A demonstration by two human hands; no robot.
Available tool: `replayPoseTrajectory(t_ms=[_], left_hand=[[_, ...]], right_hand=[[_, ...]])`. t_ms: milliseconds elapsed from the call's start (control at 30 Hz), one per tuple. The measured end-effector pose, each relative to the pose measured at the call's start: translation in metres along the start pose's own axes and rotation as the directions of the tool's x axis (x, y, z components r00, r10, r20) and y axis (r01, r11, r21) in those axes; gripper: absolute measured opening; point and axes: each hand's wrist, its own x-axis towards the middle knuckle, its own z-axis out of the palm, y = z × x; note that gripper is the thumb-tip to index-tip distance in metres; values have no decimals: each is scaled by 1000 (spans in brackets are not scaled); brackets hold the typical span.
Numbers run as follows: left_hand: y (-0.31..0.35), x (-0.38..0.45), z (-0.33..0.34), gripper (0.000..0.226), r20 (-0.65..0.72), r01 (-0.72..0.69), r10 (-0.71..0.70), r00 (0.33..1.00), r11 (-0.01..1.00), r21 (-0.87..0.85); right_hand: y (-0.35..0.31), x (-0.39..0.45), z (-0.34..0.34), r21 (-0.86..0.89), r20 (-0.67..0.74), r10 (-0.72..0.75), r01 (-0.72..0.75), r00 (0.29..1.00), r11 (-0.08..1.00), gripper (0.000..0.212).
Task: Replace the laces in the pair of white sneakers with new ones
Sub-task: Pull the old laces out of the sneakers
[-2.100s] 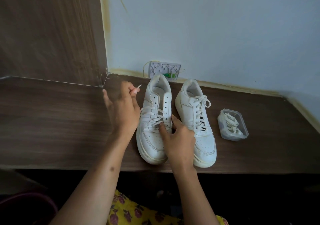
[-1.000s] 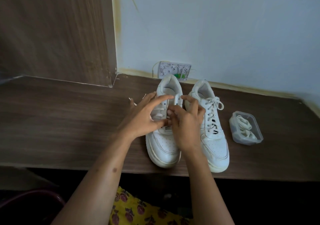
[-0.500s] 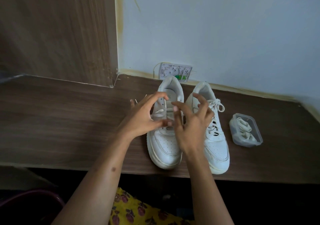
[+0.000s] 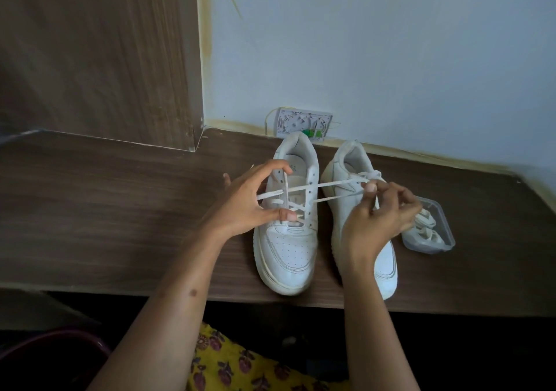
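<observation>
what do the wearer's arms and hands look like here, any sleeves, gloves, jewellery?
Both forearms are bare to the frame edge, no sleeves visible. Left hand and right hand wear no gloves, rings or watch. Nails are short. The left forearm has a small dark mark. Yellow floral-print clothing shows below.

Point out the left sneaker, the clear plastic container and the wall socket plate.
left sneaker (image 4: 288, 250): head view, on its perforated toe box.
clear plastic container (image 4: 444, 224): head view, on its right-hand rim.
wall socket plate (image 4: 296, 121): head view, on the middle of its white face.
</observation>
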Motion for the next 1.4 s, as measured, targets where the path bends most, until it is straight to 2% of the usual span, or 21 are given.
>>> replayPoseTrajectory(t_ms=[67,133,200,267,333,433,500,533,567,633,700,733,833,933,1067,1233,1267,1333,1400], left_hand=[[1,0,0,65,2,-1,1,1000,1000,2],[1,0,0,65,7,-2,2,1000,1000,-3],[3,0,0,65,8,3,-2,1000,1000,-18],[3,0,1,65,5,-2,2,1000,1000,-26],[0,1,1,65,9,-6,7,1000,999,-47],[-4,3,3,73,17,-31,32,999,997,-64],[-4,3,2,70,13,-38,39,999,998,-43],[-3,2,2,67,8,-33,33,999,999,-39],[-3,2,2,65,2,-22,22,1000,999,-41],[-1,1,2,65,2,-7,7,1000,999,-42],[-1,0,2,66,0,-3,3,1000,1000,-23],[-1,1,2,66,0,-2,2,1000,1000,-17],[-3,2,3,69,8,2,-1,1000,999,-52],[-6,4,5,75,6,-6,6,1000,998,-59],[-6,4,4,70,15,-1,2,1000,998,-58],[-2,2,3,67,15,4,-3,1000,1000,-27],[-1,1,3,67,19,4,-4,1000,1000,-31],[-2,1,3,69,26,4,-3,1000,999,-52],[-3,1,3,72,29,0,2,1000,996,-84]], right_hand=[[-7,-5,0,17,23,-43,42,999,999,12],[-14,-7,-2,-29,63,-232,234,971,972,15],[-17,-8,-2,-83,216,-395,420,893,904,27],[-15,-14,2,-123,420,-430,520,799,845,31],[-9,-20,7,-154,555,-409,573,724,805,25],[-3,-23,11,-149,616,-380,577,690,803,12],[-3,-24,13,-141,599,-387,567,701,811,7],[-4,-25,14,-136,559,-383,537,736,832,10],[-7,-24,14,-135,468,-364,472,805,871,16],[-13,-16,9,-115,143,-233,250,962,961,21],[-11,0,2,-64,-117,-91,84,989,994,13],[-8,7,-1,-44,-166,-43,36,985,998,12],[2,17,-6,-36,-152,14,-19,988,999,17],[4,16,-6,-45,-128,-32,26,991,999,20],[3,15,-7,-11,-139,-35,33,990,999,22],[2,19,-12,2,-167,-52,53,985,999,15],[2,19,-14,-6,-163,-62,62,985,998,20],[-1,16,-16,-7,-141,-105,105,984,994,46],[-5,11,-20,7,-63,-204,205,977,979,51]])
